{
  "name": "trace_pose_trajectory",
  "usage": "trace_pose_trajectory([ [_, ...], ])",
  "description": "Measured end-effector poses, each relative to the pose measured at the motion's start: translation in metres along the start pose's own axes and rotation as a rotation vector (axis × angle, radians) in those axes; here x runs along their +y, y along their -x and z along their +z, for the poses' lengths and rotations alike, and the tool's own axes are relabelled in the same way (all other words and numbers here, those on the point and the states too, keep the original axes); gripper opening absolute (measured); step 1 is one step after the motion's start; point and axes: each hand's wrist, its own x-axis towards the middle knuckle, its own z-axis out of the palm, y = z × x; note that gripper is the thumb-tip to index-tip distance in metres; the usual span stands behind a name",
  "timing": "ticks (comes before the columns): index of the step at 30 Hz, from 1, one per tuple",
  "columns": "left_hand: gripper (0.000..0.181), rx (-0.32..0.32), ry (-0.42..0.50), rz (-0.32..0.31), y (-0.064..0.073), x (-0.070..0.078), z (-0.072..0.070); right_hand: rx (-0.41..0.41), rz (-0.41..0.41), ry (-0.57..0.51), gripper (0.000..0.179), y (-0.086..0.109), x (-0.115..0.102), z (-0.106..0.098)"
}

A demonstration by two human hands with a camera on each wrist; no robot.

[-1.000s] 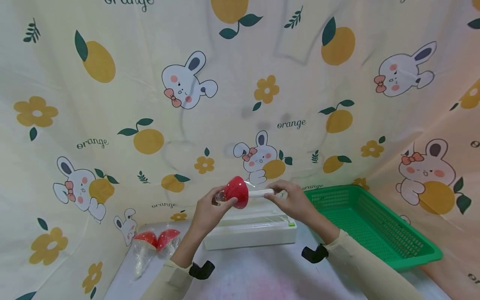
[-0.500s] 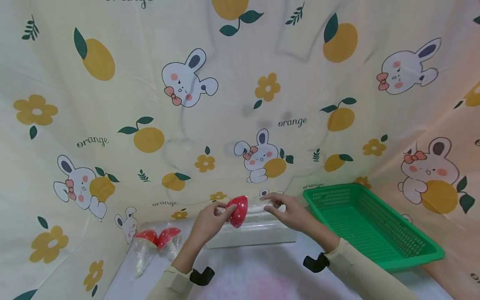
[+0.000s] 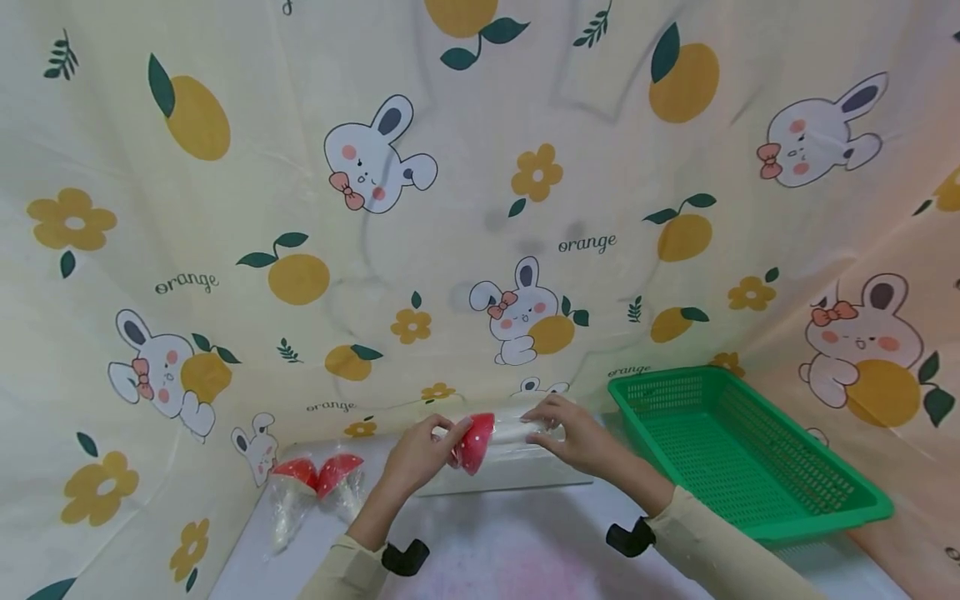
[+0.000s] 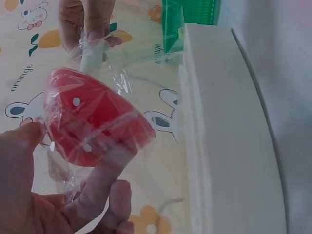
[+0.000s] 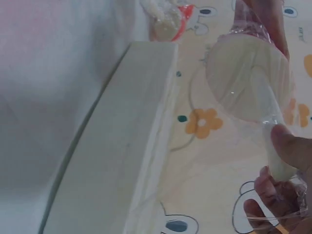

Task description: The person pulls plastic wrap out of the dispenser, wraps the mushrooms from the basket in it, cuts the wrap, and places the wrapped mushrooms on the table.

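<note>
A toy mushroom [image 3: 476, 446] with a white-dotted red cap and a pale stem is held between both hands over the long white cling film box [image 3: 517, 475]. Clear cling film [image 4: 122, 80] lies crinkled around the cap. My left hand [image 3: 420, 454] grips the cap between thumb and fingers, as the left wrist view confirms. At the stem's end, my right hand [image 3: 576, 437] holds the stem [image 5: 273, 151] and film between thumb and fingers. The right wrist view shows the cap's flat cream underside [image 5: 234, 80] through the film.
Two film-wrapped toy mushrooms, one [image 3: 288, 492] beside another [image 3: 341, 483], lie on the table [image 3: 510, 542] at the left. A green plastic basket [image 3: 742, 458] stands at the right. Behind hangs a patterned cloth [image 3: 450, 183] with rabbits and oranges.
Both hands have lowered the mushroom from above the cling film box to just over it. The cap has turned and tilted slightly; more film now lies against it.
</note>
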Motion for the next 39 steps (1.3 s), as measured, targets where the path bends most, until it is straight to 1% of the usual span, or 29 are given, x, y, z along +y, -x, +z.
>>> trace_pose_trajectory([
  [3,0.068,-0.049,0.03,0.016,-0.001,-0.006,0.0,0.001,0.001,-0.011,0.031,-0.001,0.003,0.003],
  [5,0.067,-0.097,0.044,0.04,-0.002,-0.011,-0.001,0.002,0.003,-0.017,0.029,-0.001,0.006,0.005],
  [9,0.064,-0.205,0.054,0.126,-0.005,-0.025,-0.006,0.003,0.001,-0.027,0.024,0.0,0.015,0.009],
  [12,0.066,-0.259,0.065,0.171,-0.007,-0.033,-0.01,-0.012,0.0,-0.056,0.022,0.001,0.022,0.013],
  [15,0.074,-0.279,0.058,0.196,-0.007,-0.038,-0.014,-0.029,0.011,-0.093,0.02,0.002,0.028,0.017],
  [17,0.078,-0.286,0.049,0.211,-0.008,-0.04,-0.013,-0.033,0.023,-0.111,0.021,0.002,0.031,0.02],
  [20,0.082,-0.293,0.017,0.234,-0.008,-0.044,-0.009,-0.041,0.052,-0.127,0.021,0.002,0.036,0.024],
  [23,0.085,-0.304,0.005,0.256,-0.008,-0.047,-0.003,-0.049,0.074,-0.137,0.022,0.002,0.041,0.028],
  [27,0.093,-0.302,-0.022,0.296,-0.01,-0.051,0.006,-0.041,0.103,-0.15,0.023,0.002,0.047,0.033],
  [30,0.098,-0.274,-0.05,0.316,-0.011,-0.053,0.013,-0.008,0.139,-0.167,0.022,0.002,0.049,0.035],
  [32,0.099,-0.242,-0.055,0.323,-0.012,-0.054,0.018,0.027,0.164,-0.187,0.022,0.002,0.048,0.038],
  [35,0.095,-0.177,-0.068,0.333,-0.014,-0.055,0.027,0.083,0.178,-0.192,0.022,0.003,0.047,0.042],
  [37,0.09,-0.133,-0.073,0.337,-0.015,-0.055,0.032,0.103,0.173,-0.174,0.021,0.004,0.048,0.046],
  [39,0.086,-0.102,-0.073,0.323,-0.016,-0.055,0.036,0.108,0.163,-0.147,0.018,0.005,0.048,0.05],
])
